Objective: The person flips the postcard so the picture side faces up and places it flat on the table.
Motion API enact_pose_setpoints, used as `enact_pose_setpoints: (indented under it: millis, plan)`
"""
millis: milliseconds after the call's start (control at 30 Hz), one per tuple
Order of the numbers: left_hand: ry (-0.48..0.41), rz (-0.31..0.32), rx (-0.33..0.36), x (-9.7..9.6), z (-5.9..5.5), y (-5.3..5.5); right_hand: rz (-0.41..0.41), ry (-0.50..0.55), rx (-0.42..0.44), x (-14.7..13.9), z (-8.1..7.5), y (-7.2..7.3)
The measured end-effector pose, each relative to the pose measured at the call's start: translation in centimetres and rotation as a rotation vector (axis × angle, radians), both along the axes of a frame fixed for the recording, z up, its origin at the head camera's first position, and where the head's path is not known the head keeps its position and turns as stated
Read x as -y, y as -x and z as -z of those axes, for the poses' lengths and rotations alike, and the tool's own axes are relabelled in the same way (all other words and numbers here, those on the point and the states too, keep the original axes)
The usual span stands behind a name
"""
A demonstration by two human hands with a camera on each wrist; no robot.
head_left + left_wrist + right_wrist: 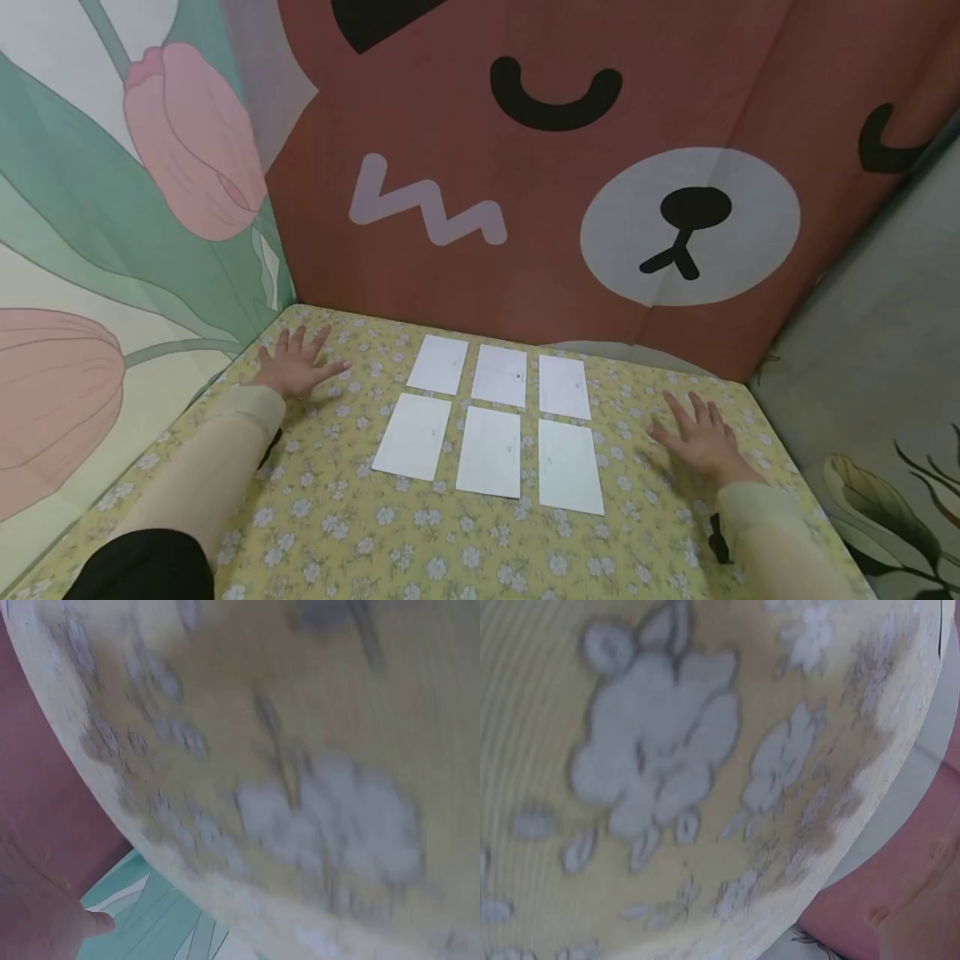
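Note:
White paper cards lie flat on the table in two rows of three. In the back row are a left card (438, 364), a middle card (498, 375) and a right card (565, 387). The front row holds a left card (412, 437), a middle card (488, 452) and a right card (571, 467). Small faint marks show on them. To the left of the cards, my left hand (296, 365) is held with fingers spread and nothing in it. My right hand (701, 440), likewise spread and holding nothing, is on their right side.
A yellow cloth with white flowers covers the table (465, 550). Behind it rises a reddish-brown backdrop (525, 275) with a cartoon face. A tulip-patterned hanging (67, 250) borders the left side, and a grey one (877, 333) with leaves the right.

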State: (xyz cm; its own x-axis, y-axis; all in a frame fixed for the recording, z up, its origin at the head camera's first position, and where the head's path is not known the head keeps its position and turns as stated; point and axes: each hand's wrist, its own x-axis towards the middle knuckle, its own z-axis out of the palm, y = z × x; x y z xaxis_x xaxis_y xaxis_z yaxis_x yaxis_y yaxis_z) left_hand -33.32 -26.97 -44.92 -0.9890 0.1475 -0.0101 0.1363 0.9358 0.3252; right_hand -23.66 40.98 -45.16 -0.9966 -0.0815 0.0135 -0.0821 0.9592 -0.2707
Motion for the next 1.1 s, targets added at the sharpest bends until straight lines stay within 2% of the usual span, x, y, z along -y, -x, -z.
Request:
enact_pose_setpoints:
  millis: [233,433,600,800,1100]
  plan:
    - [-0.04,-0.012,0.015,-1.4,0.0,0.3,-0.008,0.047,-0.017,0.6,-0.2,0.3]
    - [-0.098,0.022,0.018,-3.3,-0.3,1.5,-0.007,0.062,-0.024,1.0,-0.3,0.6]
    - [-0.14,0.047,0.028,-5.4,-1.3,1.8,-0.011,0.123,0.003,1.6,-1.0,0.7]
    - [-0.228,0.117,-0.011,-7.7,-2.1,2.1,0.004,0.211,0.033,2.0,-1.3,0.8]
    - [-0.348,0.123,0.09,-11.2,-2.4,2.7,-0.008,0.273,0.068,2.9,-1.4,1.0]
